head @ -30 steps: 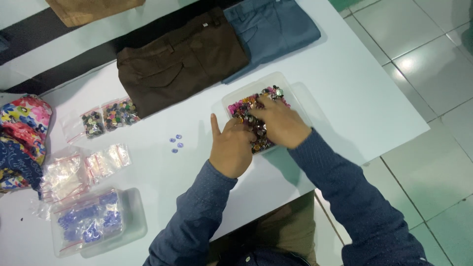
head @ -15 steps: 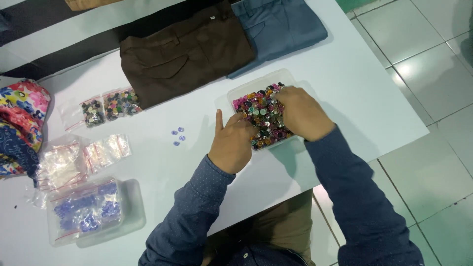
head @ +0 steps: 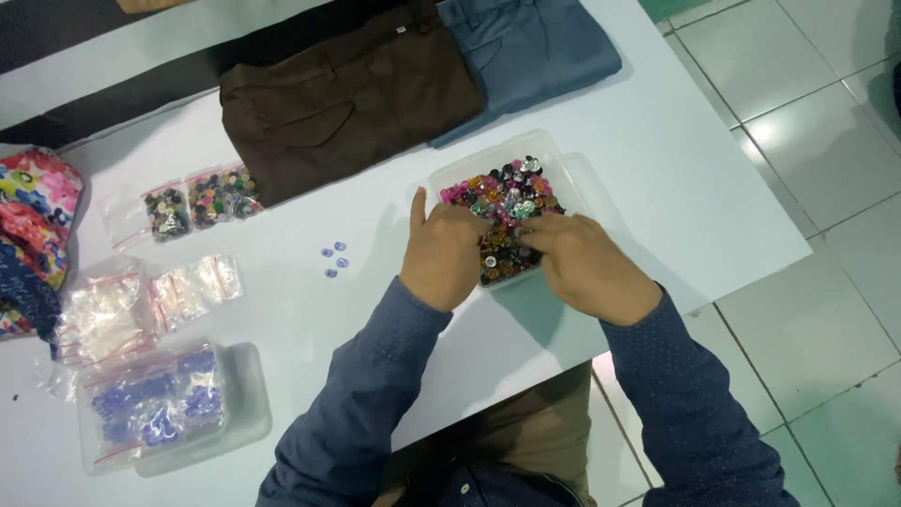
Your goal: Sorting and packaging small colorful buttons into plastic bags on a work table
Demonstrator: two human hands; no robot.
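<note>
Since half a second ago, right hand [head: 587,268] has shifted from the tray's far-right side down to its near edge, close to the left; left hand [head: 443,252] holds about the same place.

Nearest the person: both blue sleeves [head: 375,394] reach over the near edge of the white table [head: 657,141]. Left hand lies on the tray's near-left corner, index finger stretched straight along the left wall, other fingers curled narrow into the beads [head: 502,202]; whether they pinch a bead cannot be told. Right hand rests on the near side, fingers bent narrow, tips among the beads; any grip is hidden.

Tray [head: 572,174]: clear plastic, on the table's right half, filled with mixed pink, silver and dark beads.

Left of the hands, apart from them: three small lilac beads [head: 334,259] lie loose on the table. Near-left: clear tub [head: 239,413] with a bag of blue beads. Beyond it, empty-looking zip bags [head: 192,289], then two bags [head: 197,199] of dark mixed beads. Floral cloth [head: 33,211] at the left edge.

Farthest: brown trousers [head: 347,103] and blue trousers [head: 526,52], folded, side by side, touching.
</note>
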